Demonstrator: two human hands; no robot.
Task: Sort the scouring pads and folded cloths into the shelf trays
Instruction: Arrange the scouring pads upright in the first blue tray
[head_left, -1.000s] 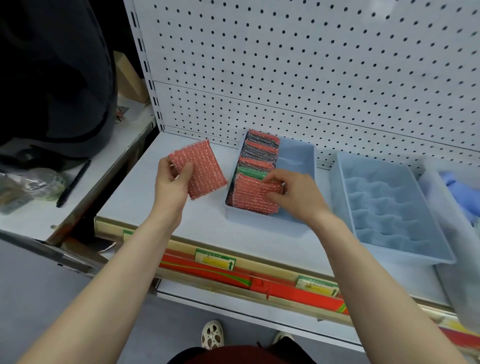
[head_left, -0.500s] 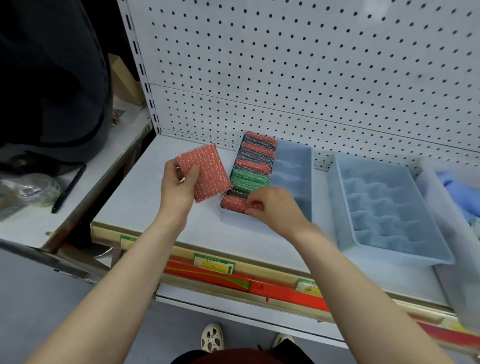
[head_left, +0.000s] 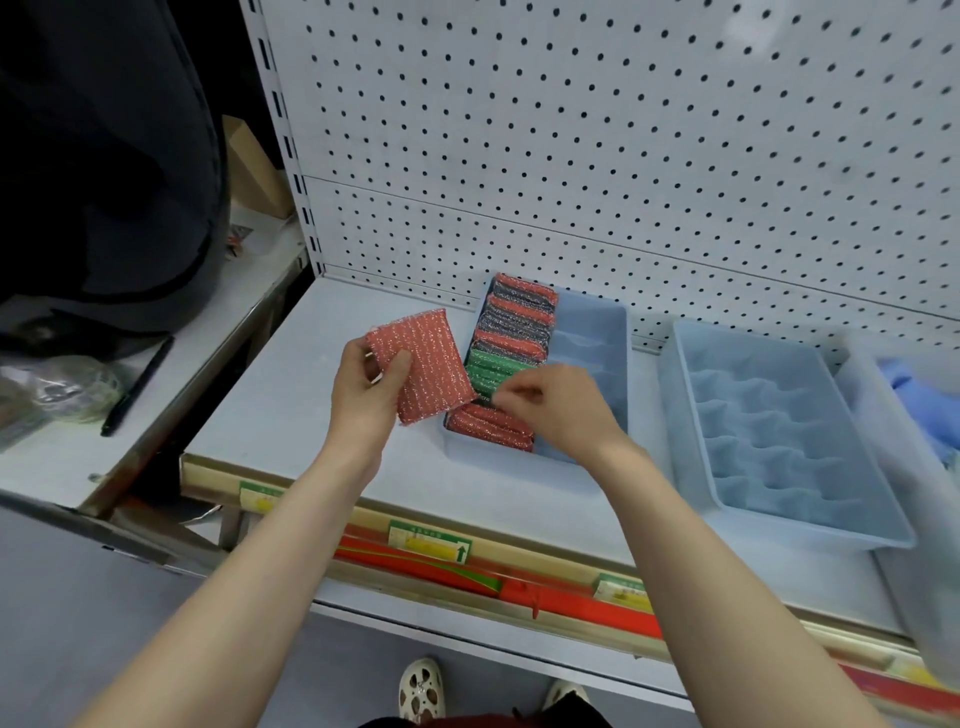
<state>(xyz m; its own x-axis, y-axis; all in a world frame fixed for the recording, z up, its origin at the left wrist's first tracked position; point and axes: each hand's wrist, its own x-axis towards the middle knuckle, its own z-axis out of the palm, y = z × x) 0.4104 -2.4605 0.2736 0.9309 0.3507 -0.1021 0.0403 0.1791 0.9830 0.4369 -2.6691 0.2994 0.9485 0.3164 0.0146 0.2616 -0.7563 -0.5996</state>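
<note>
While left hand pinches red scouring pad by its lower edge, right hand hovers over tray, grip unclear; pad likely light, squashy, best edge-held.

Red scouring pad looked coarse, woven mesh with glittery metallic threads; packed pads in tray same sparkly rough weave, red, green, dark. Trays were translucent pale-blue plastic, smooth, slightly glossy. Pegboard was white painted metal, matt. Shelf smooth, matt grey. Blue cloth soft, blurred. Price strip glossy paper labels.
</note>
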